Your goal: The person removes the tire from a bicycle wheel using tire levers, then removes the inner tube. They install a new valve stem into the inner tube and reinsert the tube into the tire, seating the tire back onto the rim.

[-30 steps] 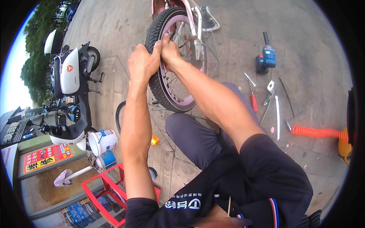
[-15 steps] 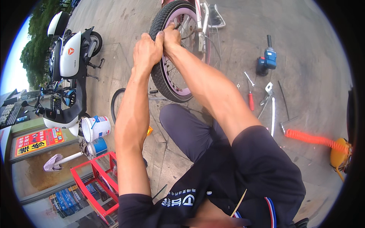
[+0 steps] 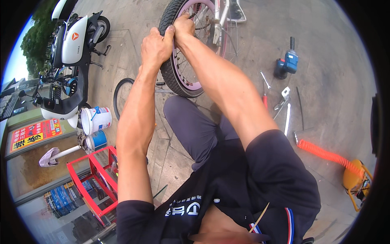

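Observation:
A bicycle wheel with a pink rim (image 3: 194, 86) and a black knobby tyre (image 3: 172, 77) stands in front of me, at the top middle. My left hand (image 3: 156, 45) is closed over the tyre's left side, its thumb pointing toward the rim. Right beside it, my right hand (image 3: 184, 28) is closed at the rim's edge with its fingers curled in by the spokes; the fingertips are partly hidden. A white bicycle frame (image 3: 221, 20) runs along the wheel's right side, near the chain and axle. Both my arms stretch straight out over my bent knee.
On the ground to the right lie a blue cordless power tool (image 3: 289, 63), a spanner (image 3: 265, 79), a red-handled screwdriver (image 3: 265, 101) and an orange coiled hose (image 3: 325, 153). At left are a parked scooter (image 3: 77, 44), a white bucket (image 3: 96, 120), a red metal frame (image 3: 87, 191) and a black rubber loop (image 3: 118, 95).
The view has shifted, so the wheel and ground things sit a little differently in the picture. Both hands keep their hold on the wheel.

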Action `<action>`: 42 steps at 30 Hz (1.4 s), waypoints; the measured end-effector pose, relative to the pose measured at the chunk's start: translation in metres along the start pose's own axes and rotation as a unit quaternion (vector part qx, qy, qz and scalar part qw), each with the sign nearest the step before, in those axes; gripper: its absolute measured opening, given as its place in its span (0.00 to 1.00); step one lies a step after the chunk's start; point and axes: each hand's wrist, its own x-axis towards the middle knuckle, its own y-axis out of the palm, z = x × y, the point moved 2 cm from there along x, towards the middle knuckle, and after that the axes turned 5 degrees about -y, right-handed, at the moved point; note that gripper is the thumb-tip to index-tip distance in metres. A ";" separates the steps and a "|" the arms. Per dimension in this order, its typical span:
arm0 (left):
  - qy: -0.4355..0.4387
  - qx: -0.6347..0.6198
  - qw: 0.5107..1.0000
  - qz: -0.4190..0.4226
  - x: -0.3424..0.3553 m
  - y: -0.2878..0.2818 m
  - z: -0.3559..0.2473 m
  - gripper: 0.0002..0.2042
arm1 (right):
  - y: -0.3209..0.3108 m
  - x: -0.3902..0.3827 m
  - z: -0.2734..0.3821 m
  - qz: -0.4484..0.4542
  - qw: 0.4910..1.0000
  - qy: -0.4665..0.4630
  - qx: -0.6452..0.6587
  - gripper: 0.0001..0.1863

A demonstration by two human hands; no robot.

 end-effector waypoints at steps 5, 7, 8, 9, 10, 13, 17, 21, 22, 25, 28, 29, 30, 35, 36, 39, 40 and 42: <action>0.029 0.035 0.999 0.009 0.014 -0.005 -0.016 0.37 | -0.008 0.010 -0.015 0.006 0.997 -0.078 -0.001 0.41; 0.061 0.056 0.996 -0.027 0.024 -0.007 -0.027 0.40 | -0.014 -0.004 -0.017 0.071 0.995 -0.072 -0.002 0.44; 0.057 0.072 0.996 -0.010 0.038 -0.010 -0.038 0.41 | -0.014 -0.003 -0.017 0.087 0.993 -0.083 -0.008 0.45; 0.057 0.087 0.995 0.011 0.052 -0.009 -0.053 0.41 | -0.013 0.002 -0.022 0.082 0.993 -0.080 -0.010 0.46; 0.052 0.105 0.993 0.029 0.066 -0.008 -0.061 0.42 | -0.008 0.000 -0.019 0.082 0.994 -0.076 -0.011 0.48; 0.062 0.151 0.986 0.045 0.088 0.009 -0.063 0.39 | -0.006 0.005 -0.016 0.065 0.997 -0.047 -0.021 0.50; 0.058 0.142 0.986 0.067 0.096 0.020 -0.057 0.37 | -0.010 0.007 -0.012 0.030 0.999 -0.019 -0.026 0.49; 0.037 0.155 0.981 0.111 0.089 0.009 -0.056 0.37 | -0.013 -0.004 -0.001 0.023 0.998 0.000 -0.061 0.49; 0.028 0.150 0.983 0.105 0.088 0.008 -0.053 0.37 | -0.013 -0.008 0.000 0.025 0.997 -0.002 -0.071 0.49; 0.022 0.137 0.985 0.101 0.082 0.003 -0.049 0.36 | -0.010 -0.011 0.001 0.018 0.997 -0.018 -0.070 0.49; 0.015 0.122 0.989 0.083 0.076 -0.001 -0.045 0.36 | -0.006 -0.006 0.000 0.017 0.997 -0.026 -0.076 0.49; 0.011 0.117 0.990 0.074 0.074 -0.001 -0.044 0.36 | -0.005 -0.006 -0.001 0.002 0.995 -0.038 -0.094 0.48; 0.007 0.113 0.991 0.078 0.073 -0.002 -0.040 0.37 | -0.003 -0.009 -0.002 0.006 0.995 -0.039 -0.096 0.48; -0.008 0.100 0.991 0.087 0.072 0.002 -0.037 0.37 | -0.005 -0.006 -0.005 0.004 0.995 -0.042 -0.094 0.48; -0.006 0.106 0.990 0.090 0.071 0.002 -0.040 0.37 | -0.006 -0.006 -0.005 0.003 0.995 -0.041 -0.095 0.48; -0.001 0.120 0.988 0.095 0.070 0.002 -0.048 0.37 | -0.007 0.001 -0.005 0.006 0.997 -0.043 -0.059 0.49; -0.002 0.120 0.988 0.093 0.068 0.002 -0.052 0.37 | -0.009 0.005 -0.011 0.034 0.997 -0.064 -0.028 0.49; 0.000 0.120 0.987 0.105 0.066 0.001 -0.060 0.37 | -0.016 0.009 -0.029 0.093 0.989 -0.106 0.035 0.50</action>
